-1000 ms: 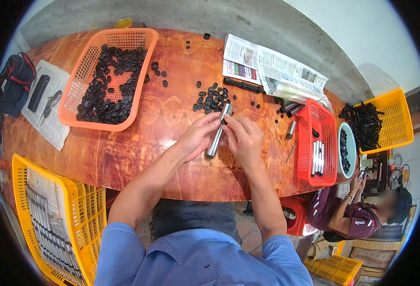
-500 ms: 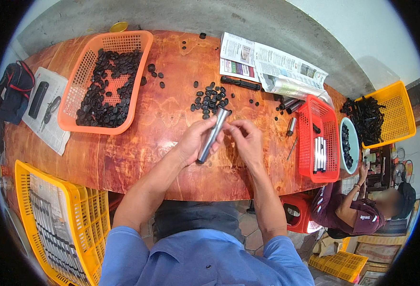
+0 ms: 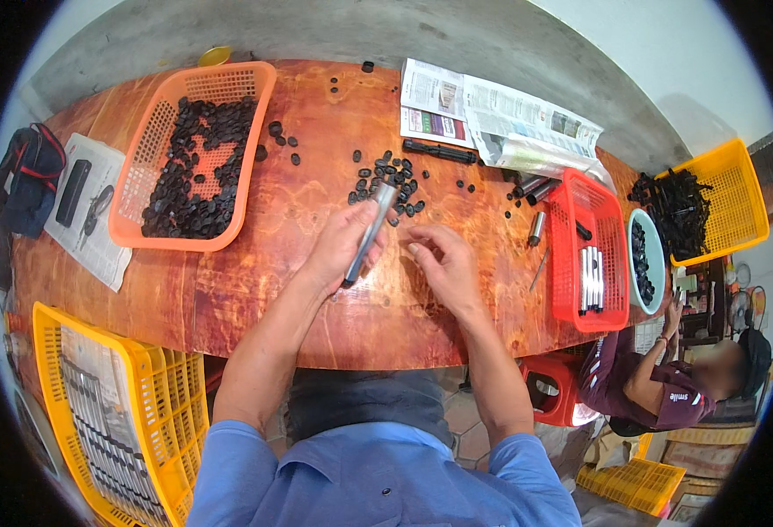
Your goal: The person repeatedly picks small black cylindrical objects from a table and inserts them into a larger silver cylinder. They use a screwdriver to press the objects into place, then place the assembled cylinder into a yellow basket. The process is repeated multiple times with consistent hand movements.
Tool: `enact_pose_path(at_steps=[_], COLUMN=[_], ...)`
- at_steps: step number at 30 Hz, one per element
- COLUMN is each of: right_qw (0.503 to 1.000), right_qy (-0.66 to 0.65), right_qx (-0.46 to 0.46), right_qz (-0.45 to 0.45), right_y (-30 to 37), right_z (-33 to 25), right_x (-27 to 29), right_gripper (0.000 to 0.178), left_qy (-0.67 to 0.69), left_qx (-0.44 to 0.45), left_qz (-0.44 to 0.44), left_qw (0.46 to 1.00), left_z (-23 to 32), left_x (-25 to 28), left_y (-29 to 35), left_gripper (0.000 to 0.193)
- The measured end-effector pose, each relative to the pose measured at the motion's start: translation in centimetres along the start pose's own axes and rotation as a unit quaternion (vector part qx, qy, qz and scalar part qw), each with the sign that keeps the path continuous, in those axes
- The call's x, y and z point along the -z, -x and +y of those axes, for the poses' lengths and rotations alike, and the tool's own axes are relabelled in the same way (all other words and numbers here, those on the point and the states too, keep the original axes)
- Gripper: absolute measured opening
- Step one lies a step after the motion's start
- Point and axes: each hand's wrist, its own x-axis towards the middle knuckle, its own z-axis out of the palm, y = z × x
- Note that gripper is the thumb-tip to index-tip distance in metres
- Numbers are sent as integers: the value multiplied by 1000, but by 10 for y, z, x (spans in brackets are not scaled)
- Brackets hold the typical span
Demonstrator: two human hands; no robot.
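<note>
A silver metal tube point(image 3: 374, 230) with a black lower end is gripped in my left hand point(image 3: 341, 248), tilted over the wooden table point(image 3: 272, 299). Its upper end stands in front of a loose pile of small black oval caps point(image 3: 370, 181). To the right of the tube, my right hand point(image 3: 446, 268) hovers apart from it. The thumb and index finger there are parted, and nothing shows between them; the other fingers curl partly out of sight.
An orange basket point(image 3: 252, 176) of black caps stands left; newspaper point(image 3: 527, 114) lies at the back. Right are a red basket point(image 3: 562, 307) with silver tubes, a pale blue basin point(image 3: 657, 263) and a yellow basket point(image 3: 737, 198). A yellow crate point(image 3: 132, 369) is lower left; a co-worker sits right.
My right hand has come away from the tube's upper end, and its thumb and finger have parted. My left hand has shifted slightly left with the tube.
</note>
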Motion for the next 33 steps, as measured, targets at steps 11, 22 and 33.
enact_pose_path(at_steps=[11, 22, 33], right_qw=[967, 991, 996], right_qy=[-227, -103, -38], right_qx=[-106, -74, 12], right_qz=[35, -37, -82], right_y=[23, 18, 26], right_z=[16, 28, 48], right_x=[41, 46, 42], right_gripper=[25, 24, 21], left_qy=[-80, -674, -769], left_qx=[70, -276, -357], left_qz=[-152, -55, -53], left_qw=[983, 683, 527], left_z=[-28, -33, -50], left_x=[-35, -51, -43], left_y=[6, 22, 30], left_gripper=[33, 38, 43])
